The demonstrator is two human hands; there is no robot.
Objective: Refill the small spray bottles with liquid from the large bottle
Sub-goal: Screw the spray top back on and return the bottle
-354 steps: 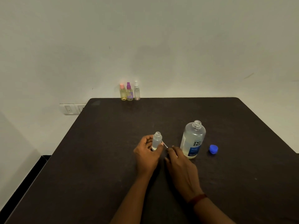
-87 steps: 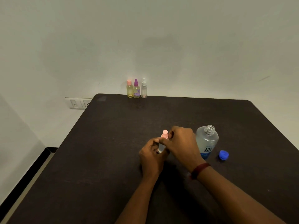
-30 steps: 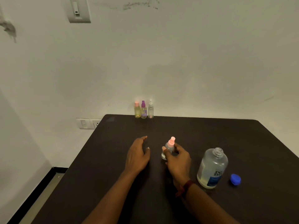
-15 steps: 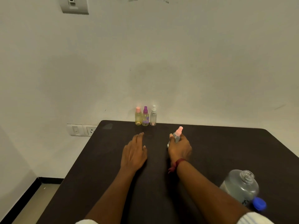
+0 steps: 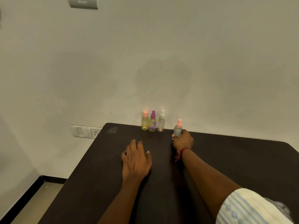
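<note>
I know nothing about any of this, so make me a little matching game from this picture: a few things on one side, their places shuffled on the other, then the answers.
Things:
1. yellowish bottle
2. purple-capped bottle
3. bluish pink-capped bottle
4. left hand

Places:
a. gripped by the right hand
b. palm down on the table
c. left end of the far row
d. between two standing bottles

Pairs: 1-c, 2-d, 3-a, 4-b

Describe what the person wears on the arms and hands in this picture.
The right hand has a red band around its wrist, with loose red ends hanging from it. Its forearm is uncovered; higher up begins a sleeve, pale cream with thin light-blue stripes. The left hand and forearm carry nothing, and no sleeve shows there. No gloves or rings are visible on either hand.
</note>
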